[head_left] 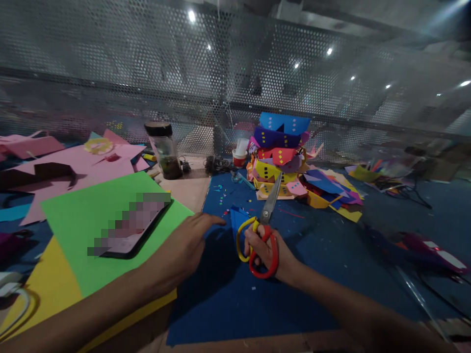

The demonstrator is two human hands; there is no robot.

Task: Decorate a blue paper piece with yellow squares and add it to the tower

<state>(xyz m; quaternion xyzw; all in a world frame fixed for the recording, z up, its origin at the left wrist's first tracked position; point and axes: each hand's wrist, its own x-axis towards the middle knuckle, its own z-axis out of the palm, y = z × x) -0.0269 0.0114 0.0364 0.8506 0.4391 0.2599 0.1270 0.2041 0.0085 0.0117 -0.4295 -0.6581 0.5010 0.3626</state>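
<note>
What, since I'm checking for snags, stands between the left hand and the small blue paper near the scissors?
Nothing visible stands between the left hand and the blue paper; the scissors in the right hand overlap part of it.

The single camera sits on the person's head and looks forward and down, with the table [228, 314] near at six o'clock and the mesh wall [221, 73] farther at twelve.

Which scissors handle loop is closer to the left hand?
The yellow loop: it's on the side facing the left hand. The red loop sits farther away, to the right.
</note>
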